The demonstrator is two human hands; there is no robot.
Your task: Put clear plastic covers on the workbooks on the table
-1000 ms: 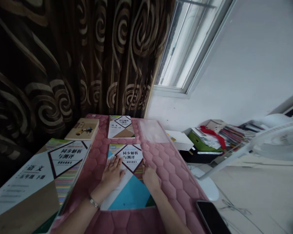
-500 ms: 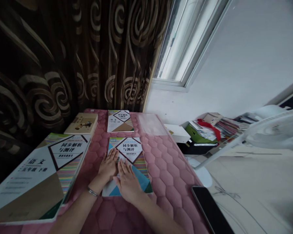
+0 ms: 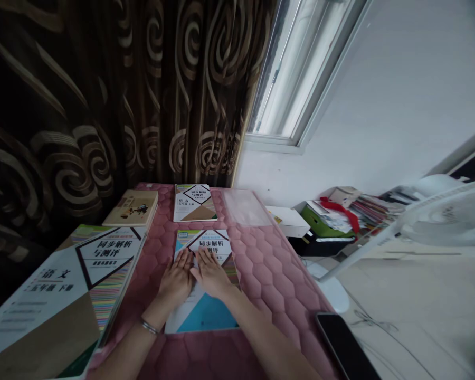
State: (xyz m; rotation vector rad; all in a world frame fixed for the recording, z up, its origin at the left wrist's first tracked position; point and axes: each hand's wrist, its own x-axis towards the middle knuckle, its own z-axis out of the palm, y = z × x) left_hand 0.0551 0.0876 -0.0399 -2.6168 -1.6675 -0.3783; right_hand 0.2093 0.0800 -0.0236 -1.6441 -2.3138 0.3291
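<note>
Room corner, with a swirl-patterned brown curtain [image 3: 103,105] and a white-framed window [image 3: 301,74] behind a quilted pink mat [image 3: 269,285] stitched in hexagons.

Item 1: workbook [image 3: 206,316], teal-and-white cover, Chinese title, lying flat mid-mat with its lower edge toward the person.

Item 2: left hand [image 3: 176,282], open and palm down on the cover, fingers slightly spread; metal bracelet [image 3: 149,327] at the wrist.

Item 3: right hand [image 3: 214,272], likewise open and flat on the cover, its fingertips just beside the left hand's. Neither hand pinches or lifts.

Handling note: even pressure from both flat palms, kept clear of the edges, should best hold a thin cover smooth and square.

Also on the mat: matching booklet [image 3: 195,203] at the far end, clear plastic sleeve [image 3: 243,207] beside it, tan paperback [image 3: 130,208] at the far left, larger matching book [image 3: 51,295] along the left edge.

Off the mat: black smartphone [image 3: 344,345], white electric fan [image 3: 443,221].
</note>
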